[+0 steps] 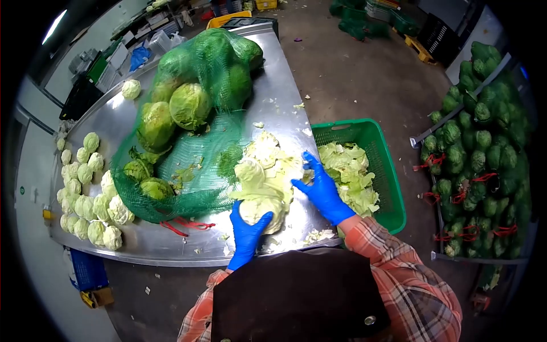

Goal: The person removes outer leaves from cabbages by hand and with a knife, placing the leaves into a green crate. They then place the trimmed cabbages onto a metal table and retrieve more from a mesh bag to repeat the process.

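My left hand (248, 232), in a blue glove, grips the near side of a pale cabbage (263, 212) on the steel table, thumb and fingers spread around it. My right hand (323, 192), also gloved in blue, is to the right of that cabbage with thumb and fingers apart and nothing in them. Loose pale leaves (285, 165) lie between the hands and beyond the cabbage. A green mesh sack (199, 154) spreads across the table to the left, with several whole green cabbages (190, 106) in and around its opening.
At the table's right edge stands a green crate (389, 188) holding stripped leaves (350, 171). Several trimmed cabbages (85, 208) line the left of the steel table (165, 251). Filled mesh sacks (478, 159) are stacked on a rack at far right. A red strap (174, 229) lies near the front edge.
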Motion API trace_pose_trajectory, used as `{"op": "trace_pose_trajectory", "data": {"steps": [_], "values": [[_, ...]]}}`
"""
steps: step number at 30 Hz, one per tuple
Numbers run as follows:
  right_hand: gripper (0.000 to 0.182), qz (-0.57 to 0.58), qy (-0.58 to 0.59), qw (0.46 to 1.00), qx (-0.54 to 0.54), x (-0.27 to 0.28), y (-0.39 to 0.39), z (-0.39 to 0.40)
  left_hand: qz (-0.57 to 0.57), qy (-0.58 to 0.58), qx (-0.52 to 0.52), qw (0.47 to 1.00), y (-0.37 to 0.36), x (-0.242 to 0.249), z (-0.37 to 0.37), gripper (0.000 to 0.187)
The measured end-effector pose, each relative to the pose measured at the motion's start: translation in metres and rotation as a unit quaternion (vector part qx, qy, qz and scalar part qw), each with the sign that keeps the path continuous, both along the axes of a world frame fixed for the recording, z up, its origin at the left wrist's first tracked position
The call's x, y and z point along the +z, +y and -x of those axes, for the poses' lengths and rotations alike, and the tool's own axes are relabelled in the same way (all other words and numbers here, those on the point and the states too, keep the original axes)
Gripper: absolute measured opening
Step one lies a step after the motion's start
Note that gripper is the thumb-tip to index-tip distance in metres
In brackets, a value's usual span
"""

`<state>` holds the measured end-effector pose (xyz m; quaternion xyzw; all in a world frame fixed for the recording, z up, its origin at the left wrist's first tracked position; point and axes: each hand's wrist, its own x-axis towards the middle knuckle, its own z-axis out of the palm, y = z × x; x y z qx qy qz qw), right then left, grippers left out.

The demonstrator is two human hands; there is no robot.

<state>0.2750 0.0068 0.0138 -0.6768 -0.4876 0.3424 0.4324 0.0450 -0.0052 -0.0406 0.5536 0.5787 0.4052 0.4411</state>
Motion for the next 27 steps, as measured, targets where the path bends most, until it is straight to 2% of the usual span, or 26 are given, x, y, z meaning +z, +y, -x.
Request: {"op": "trace_pose_trajectory", "data": {"steps": [1, 2, 4, 5, 6, 7, 8, 9, 10, 11, 12, 14, 15, 16, 18, 19, 20, 21, 22, 23, 24, 25, 26, 27], "values": [[0.075, -0.052, 0.014, 0.996, 0.066, 0.002, -0.004, 0.008, 0.015, 0.011, -0.018, 1.000, -0.001, 0.005, -0.008, 0.097], [0.071, -0.012, 0.044, 0.992, 0.115, 0.010, -0.012, 0.017, 0.031, 0.022, -0.038, 0.999, -0.002, 0.010, -0.014, 0.100], [0.065, -0.011, -0.041, 0.977, 0.210, -0.020, -0.010, 0.022, 0.013, 0.030, -0.076, 0.997, -0.005, 0.007, -0.019, 0.102], [0.054, -0.042, 0.033, 0.979, 0.195, -0.031, -0.010, 0.023, 0.012, -0.020, -0.086, 0.996, -0.003, -0.009, -0.013, 0.100], [0.051, -0.032, 0.020, 0.980, 0.194, -0.031, -0.010, 0.023, 0.011, -0.068, -0.093, 0.993, -0.001, -0.014, -0.008, 0.098], [0.049, -0.021, 0.008, 0.981, 0.194, -0.031, -0.008, 0.023, 0.007, -0.051, -0.104, 0.993, -0.001, -0.018, -0.004, 0.096], [0.047, -0.011, -0.003, 0.981, 0.194, -0.031, -0.006, 0.025, 0.022, -0.083, -0.103, 0.991, 0.000, -0.021, -0.002, 0.098], [0.041, -0.020, -0.031, 0.986, 0.165, -0.029, -0.005, 0.028, 0.039, -0.114, -0.104, 0.987, -0.001, -0.019, -0.004, 0.100], [0.038, -0.076, -0.010, 0.991, 0.109, -0.051, 0.002, 0.031, 0.054, -0.146, -0.107, 0.982, 0.000, -0.015, -0.004, 0.103], [0.038, -0.028, -0.045, 0.996, 0.073, -0.068, 0.013, 0.022, -0.018, -0.053, -0.147, 0.988, 0.000, -0.006, -0.003, 0.105], [0.038, 0.021, -0.079, 0.996, 0.038, -0.077, 0.021, 0.011, -0.043, -0.022, -0.165, 0.985, -0.004, -0.003, 0.000, 0.109], [0.043, 0.124, -0.007, 0.992, 0.016, -0.087, 0.017, -0.011, -0.019, -0.096, -0.132, 0.986, -0.014, -0.013, 0.005, 0.112], [0.045, 0.219, 0.159, 0.962, -0.043, -0.047, 0.009, -0.015, 0.004, -0.102, -0.103, 0.989, -0.017, -0.009, 0.006, 0.114], [0.050, 0.257, 0.196, 0.944, -0.071, -0.044, 0.008, -0.025, -0.024, -0.089, -0.063, 0.994, -0.019, -0.011, 0.009, 0.102], [0.050, 0.031, 0.031, 0.997, -0.056, -0.066, -0.004, -0.038, 0.182, -0.062, 0.039, 0.981, -0.010, -0.002, 0.014, 0.083], [0.049, -0.013, 0.016, 0.999, -0.047, -0.052, -0.010, -0.032, 0.223, -0.195, 0.033, 0.955, -0.007, 0.018, 0.013, 0.065], [0.049, -0.056, 0.003, 0.998, -0.040, -0.035, -0.021, -0.026, 0.279, -0.313, 0.087, 0.903, -0.008, 0.024, 0.005, 0.064], [0.047, 0.011, 0.004, 1.000, 0.003, -0.009, -0.032, -0.016, 0.378, -0.291, 0.020, 0.879, -0.004, 0.032, 0.012, 0.065], [0.048, 0.027, -0.020, 0.997, 0.076, -0.008, -0.039, -0.012, 0.430, -0.244, -0.025, 0.869, 0.002, 0.039, 0.018, 0.066], [0.050, 0.002, 0.008, 0.991, 0.136, -0.012, -0.045, -0.004, 0.477, -0.197, -0.077, 0.853, 0.007, 0.046, 0.025, 0.067], [0.051, -0.026, 0.037, 0.980, 0.194, -0.017, -0.049, 0.006, 0.480, -0.127, -0.106, 0.861, 0.012, 0.050, 0.026, 0.066], [0.052, -0.037, -0.026, 0.981, 0.189, -0.025, -0.051, 0.015, 0.288, 0.143, -0.070, 0.944, 0.013, 0.038, 0.022, 0.063], [0.053, -0.048, -0.090, 0.978, 0.183, -0.031, -0.050, 0.021, 0.160, 0.188, -0.034, 0.968, 0.010, 0.040, 0.013, 0.080], [0.053, -0.080, -0.115, 0.973, 0.182, -0.034, -0.044, 0.022, 0.079, 0.054, -0.055, 0.994, 0.012, 0.036, 0.003, 0.091]]}}
